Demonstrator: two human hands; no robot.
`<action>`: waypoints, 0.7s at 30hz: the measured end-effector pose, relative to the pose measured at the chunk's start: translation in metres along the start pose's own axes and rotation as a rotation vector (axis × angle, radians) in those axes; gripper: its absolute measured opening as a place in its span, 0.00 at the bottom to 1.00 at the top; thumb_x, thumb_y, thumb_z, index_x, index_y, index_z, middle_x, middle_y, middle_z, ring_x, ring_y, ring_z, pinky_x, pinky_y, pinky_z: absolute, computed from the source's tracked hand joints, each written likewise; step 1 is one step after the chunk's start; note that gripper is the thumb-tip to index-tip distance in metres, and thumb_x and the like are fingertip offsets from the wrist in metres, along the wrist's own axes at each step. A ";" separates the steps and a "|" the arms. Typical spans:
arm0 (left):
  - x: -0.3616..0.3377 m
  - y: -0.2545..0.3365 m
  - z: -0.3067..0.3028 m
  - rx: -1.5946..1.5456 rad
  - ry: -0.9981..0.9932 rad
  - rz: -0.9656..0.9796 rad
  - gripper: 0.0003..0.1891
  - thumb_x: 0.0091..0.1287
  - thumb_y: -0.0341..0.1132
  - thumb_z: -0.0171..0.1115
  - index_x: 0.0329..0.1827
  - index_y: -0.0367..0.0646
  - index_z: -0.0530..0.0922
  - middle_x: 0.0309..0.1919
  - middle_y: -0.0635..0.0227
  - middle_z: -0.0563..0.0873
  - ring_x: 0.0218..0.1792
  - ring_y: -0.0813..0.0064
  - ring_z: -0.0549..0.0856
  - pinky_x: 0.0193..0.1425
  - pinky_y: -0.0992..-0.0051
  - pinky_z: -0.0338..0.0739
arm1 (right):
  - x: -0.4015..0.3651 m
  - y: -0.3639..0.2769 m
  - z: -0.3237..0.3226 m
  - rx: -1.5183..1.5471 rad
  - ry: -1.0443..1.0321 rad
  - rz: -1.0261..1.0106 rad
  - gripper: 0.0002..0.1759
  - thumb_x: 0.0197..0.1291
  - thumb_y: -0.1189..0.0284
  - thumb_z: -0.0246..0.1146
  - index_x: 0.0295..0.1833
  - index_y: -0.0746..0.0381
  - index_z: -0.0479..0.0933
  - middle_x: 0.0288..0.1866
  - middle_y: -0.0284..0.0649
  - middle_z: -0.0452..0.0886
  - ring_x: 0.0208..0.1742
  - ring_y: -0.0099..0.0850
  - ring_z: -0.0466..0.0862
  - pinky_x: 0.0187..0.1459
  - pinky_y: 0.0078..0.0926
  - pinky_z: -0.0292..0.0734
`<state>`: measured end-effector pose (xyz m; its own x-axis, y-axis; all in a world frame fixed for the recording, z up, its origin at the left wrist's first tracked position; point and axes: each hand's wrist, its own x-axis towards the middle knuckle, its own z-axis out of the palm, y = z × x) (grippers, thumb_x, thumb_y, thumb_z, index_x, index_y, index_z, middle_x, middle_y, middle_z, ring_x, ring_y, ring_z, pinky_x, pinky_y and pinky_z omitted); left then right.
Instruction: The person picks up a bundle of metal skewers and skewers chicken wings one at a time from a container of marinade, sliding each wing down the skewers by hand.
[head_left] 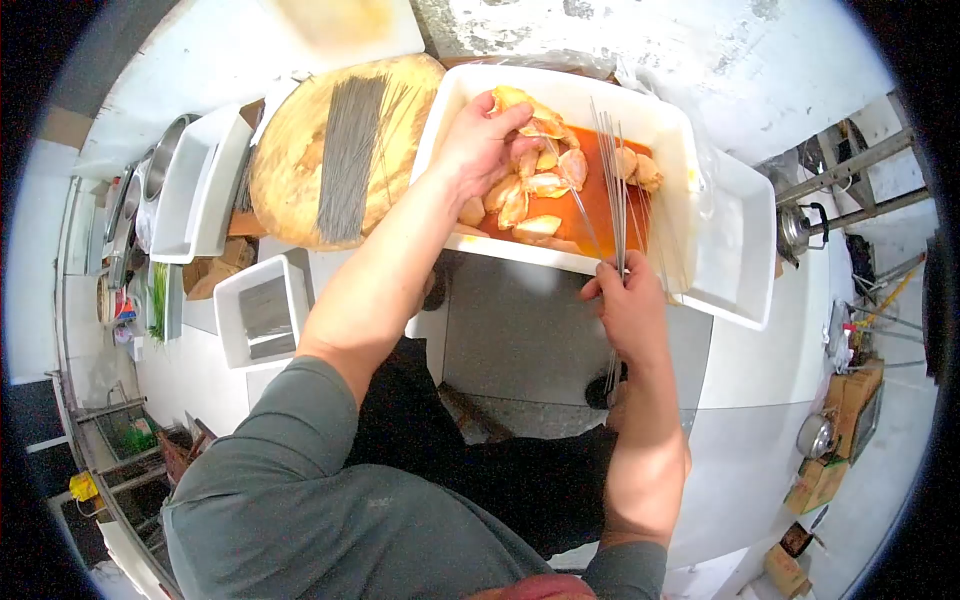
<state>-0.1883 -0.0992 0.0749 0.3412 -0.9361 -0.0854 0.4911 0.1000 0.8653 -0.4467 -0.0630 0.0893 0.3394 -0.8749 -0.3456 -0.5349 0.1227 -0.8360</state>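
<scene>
Over the left part of a white tub [430,150], my left hand [485,145] pinches a piece of marinated meat [530,115]. My right hand [628,295], at the tub's front edge, is closed round a bundle of thin metal skewers [615,200] that point away from me. One skewer slants off from the bundle toward the meat in my left hand; whether its tip is in the meat I cannot tell. Several more meat pieces [545,185] lie in orange-red liquid below, and others [640,168] sit at the right, behind the skewers.
Left of the tub, a round wooden board [290,150] carries many skewers [350,150]. A small white bin [232,300] with skewers stands nearer me, and a long white tray [180,215] is farther left. Another white tub [745,250] adjoins at the right, near a metal pot [795,228].
</scene>
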 end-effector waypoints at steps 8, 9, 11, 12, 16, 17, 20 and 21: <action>-0.003 0.002 0.004 0.074 0.004 0.032 0.11 0.71 0.34 0.60 0.54 0.45 0.76 0.47 0.71 0.84 0.44 0.78 0.84 0.42 0.77 0.82 | -0.003 0.003 -0.001 0.041 0.010 0.013 0.13 0.66 0.67 0.56 0.43 0.68 0.73 0.28 0.42 0.85 0.35 0.35 0.85 0.41 0.34 0.77; -0.003 0.002 0.005 0.070 0.018 0.040 0.10 0.71 0.34 0.60 0.53 0.44 0.76 0.46 0.71 0.84 0.43 0.78 0.84 0.42 0.77 0.81 | -0.004 0.004 -0.001 0.044 0.013 0.014 0.13 0.66 0.67 0.56 0.43 0.68 0.73 0.28 0.42 0.85 0.35 0.34 0.85 0.41 0.34 0.77; -0.004 0.001 0.009 0.061 0.046 0.057 0.10 0.71 0.35 0.60 0.52 0.44 0.76 0.45 0.71 0.85 0.41 0.78 0.84 0.40 0.77 0.81 | -0.003 0.006 -0.003 0.024 0.019 0.010 0.13 0.66 0.67 0.56 0.44 0.68 0.73 0.28 0.42 0.85 0.35 0.34 0.85 0.41 0.33 0.77; -0.004 0.001 0.011 0.073 0.072 0.055 0.10 0.71 0.35 0.60 0.51 0.44 0.76 0.44 0.70 0.85 0.41 0.78 0.84 0.40 0.77 0.81 | -0.003 0.007 -0.004 0.014 0.023 0.009 0.13 0.66 0.67 0.56 0.45 0.68 0.73 0.28 0.42 0.85 0.35 0.34 0.85 0.41 0.33 0.77; -0.004 0.001 0.012 0.045 0.120 0.028 0.08 0.71 0.35 0.59 0.49 0.42 0.77 0.40 0.68 0.85 0.38 0.78 0.84 0.37 0.79 0.80 | -0.005 0.003 -0.005 0.008 0.037 0.018 0.13 0.66 0.67 0.56 0.46 0.68 0.73 0.28 0.43 0.85 0.35 0.36 0.86 0.42 0.34 0.77; -0.005 0.001 0.012 0.019 0.118 0.017 0.08 0.72 0.34 0.59 0.48 0.41 0.77 0.40 0.67 0.85 0.37 0.78 0.84 0.37 0.79 0.80 | -0.005 0.004 -0.006 0.004 0.035 0.011 0.14 0.67 0.67 0.56 0.46 0.69 0.73 0.28 0.43 0.85 0.35 0.37 0.86 0.42 0.34 0.78; 0.003 -0.003 0.000 -0.054 0.011 -0.027 0.10 0.71 0.30 0.59 0.51 0.37 0.75 0.45 0.62 0.84 0.42 0.72 0.86 0.41 0.77 0.85 | -0.006 0.002 -0.006 -0.016 0.057 -0.001 0.13 0.67 0.67 0.55 0.46 0.68 0.73 0.28 0.44 0.85 0.35 0.39 0.86 0.42 0.35 0.78; 0.006 -0.005 -0.003 -0.052 -0.025 -0.042 0.10 0.70 0.29 0.59 0.52 0.37 0.75 0.45 0.62 0.84 0.42 0.72 0.86 0.41 0.78 0.84 | -0.006 0.001 -0.007 -0.024 0.070 -0.004 0.13 0.67 0.67 0.55 0.46 0.68 0.73 0.28 0.44 0.85 0.35 0.39 0.86 0.42 0.36 0.78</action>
<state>-0.1861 -0.1039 0.0682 0.2996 -0.9479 -0.1077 0.5456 0.0776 0.8345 -0.4545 -0.0608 0.0938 0.2874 -0.9059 -0.3111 -0.5525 0.1085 -0.8264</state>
